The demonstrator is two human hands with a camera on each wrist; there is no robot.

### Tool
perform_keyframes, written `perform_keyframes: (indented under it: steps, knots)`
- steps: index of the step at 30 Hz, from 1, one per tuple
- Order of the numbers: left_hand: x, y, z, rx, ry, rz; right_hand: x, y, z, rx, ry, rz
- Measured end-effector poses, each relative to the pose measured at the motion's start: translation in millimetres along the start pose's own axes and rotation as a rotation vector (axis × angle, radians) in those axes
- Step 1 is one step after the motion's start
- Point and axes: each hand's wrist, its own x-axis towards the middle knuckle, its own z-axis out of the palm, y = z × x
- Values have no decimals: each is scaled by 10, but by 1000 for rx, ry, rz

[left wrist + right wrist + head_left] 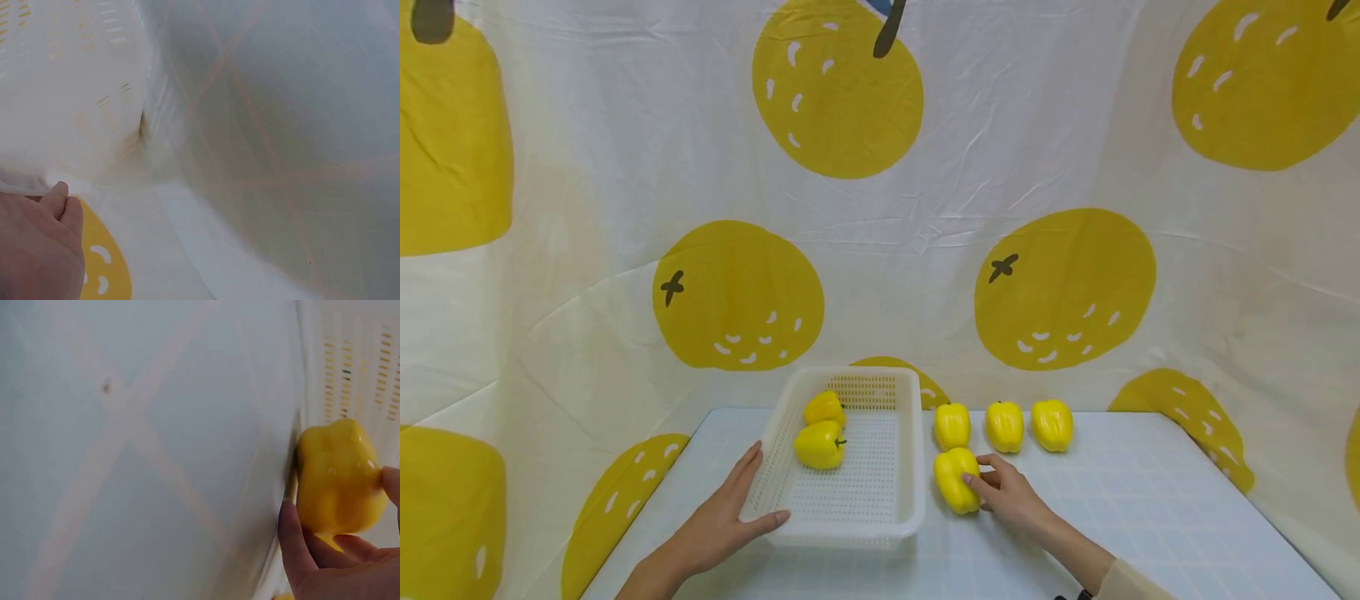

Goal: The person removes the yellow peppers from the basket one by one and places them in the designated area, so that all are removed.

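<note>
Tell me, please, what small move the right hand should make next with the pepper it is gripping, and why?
Probably lift it and carry it left over the basket rim. The right hand already grips the near pepper beside the basket, the left hand steadies the basket's near corner, and two peppers already lie inside.

We see a glossy yellow pepper lying on its side on the counter, just beside the white perforated basket, which holds two more yellow peppers.
</note>
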Motion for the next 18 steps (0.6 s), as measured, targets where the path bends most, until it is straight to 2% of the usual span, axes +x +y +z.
perform_keyframes:
  steps: [2, 10, 18]
  knots:
    - [1, -2, 0, 1, 1, 4, -6, 6, -5, -18, -9, 20]
    - [27, -31, 3, 6, -2, -6, -41, 39, 3, -72, 10, -25]
    - [28, -23, -3, 0, -12, -14, -75, 32, -13, -127, 1, -28]
